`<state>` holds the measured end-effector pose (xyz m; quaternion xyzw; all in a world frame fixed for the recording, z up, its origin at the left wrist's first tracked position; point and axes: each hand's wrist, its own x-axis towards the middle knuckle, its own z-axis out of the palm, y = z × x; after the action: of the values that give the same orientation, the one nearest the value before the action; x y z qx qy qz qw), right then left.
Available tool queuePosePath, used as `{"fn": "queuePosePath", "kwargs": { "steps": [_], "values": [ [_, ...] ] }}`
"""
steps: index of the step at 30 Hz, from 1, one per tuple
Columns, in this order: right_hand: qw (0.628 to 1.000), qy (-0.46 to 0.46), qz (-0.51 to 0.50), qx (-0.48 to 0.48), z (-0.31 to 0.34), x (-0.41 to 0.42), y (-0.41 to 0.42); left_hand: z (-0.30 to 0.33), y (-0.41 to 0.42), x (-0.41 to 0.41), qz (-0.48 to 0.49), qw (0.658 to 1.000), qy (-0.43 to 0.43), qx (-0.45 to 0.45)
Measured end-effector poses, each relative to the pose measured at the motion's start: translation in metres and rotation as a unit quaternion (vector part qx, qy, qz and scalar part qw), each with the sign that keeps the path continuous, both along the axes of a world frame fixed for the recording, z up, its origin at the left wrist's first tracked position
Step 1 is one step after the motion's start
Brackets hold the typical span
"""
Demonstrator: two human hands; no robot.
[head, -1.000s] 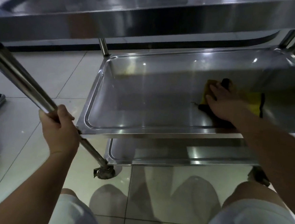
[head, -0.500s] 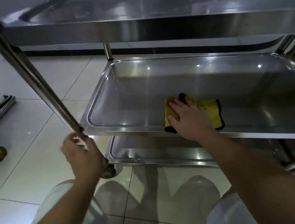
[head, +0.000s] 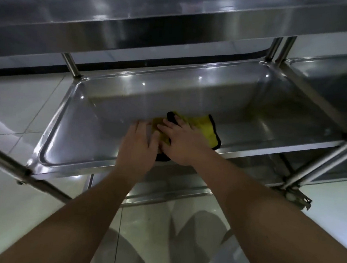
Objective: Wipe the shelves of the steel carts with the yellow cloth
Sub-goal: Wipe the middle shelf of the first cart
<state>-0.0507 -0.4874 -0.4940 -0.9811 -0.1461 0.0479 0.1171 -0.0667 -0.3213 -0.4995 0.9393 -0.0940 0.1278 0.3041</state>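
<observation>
Both hands are down in the middle shelf (head: 88,143) of the steel cart right now. The right hand (head: 180,141) is flat with its fingers spread, palm pressing on the yellow cloth (head: 205,128), which lies bunched on the shelf floor near the front rim, poking out beyond the fingertips and off to the right of that hand. The left hand (head: 139,146) sits just beside it on the left, fingers straight and close together, its edge touching the cloth's near corner. Can't tell if it's gripping anything, looks more like it's smoothing or steadying.

My guess is the step here is flattening or refolding the cloth before the next pass. I'd spread it out so the whole palm sits on it, then push in long overlapping strokes away from the hands toward the back wall and into the rounded corners. Watch your knuckles on the top shelf (head: 176,27) overhead, and the bottom shelf (head: 170,190) below the wrists probably needs doing too
</observation>
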Motion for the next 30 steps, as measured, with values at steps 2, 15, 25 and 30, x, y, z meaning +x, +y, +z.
{"fn": "queuePosePath", "kwargs": {
  "steps": [2,15,25,30],
  "values": [
    [1.0,-0.001,-0.019,0.002,0.0,0.002,-0.034,-0.002,-0.017,0.015,-0.004,0.998,0.019,0.053],
    [0.942,0.038,-0.328,-0.056,-0.007,0.014,-0.339,-0.017,-0.039,0.025,0.003,0.974,0.084,0.208],
    [0.993,0.049,-0.11,-0.015,0.001,0.072,-0.117,-0.017,-0.04,0.024,0.006,0.972,0.072,0.226],
    [0.999,0.028,0.034,0.002,-0.001,0.073,-0.084,-0.018,-0.037,0.024,-0.008,0.968,0.089,0.234]
  ]
}}
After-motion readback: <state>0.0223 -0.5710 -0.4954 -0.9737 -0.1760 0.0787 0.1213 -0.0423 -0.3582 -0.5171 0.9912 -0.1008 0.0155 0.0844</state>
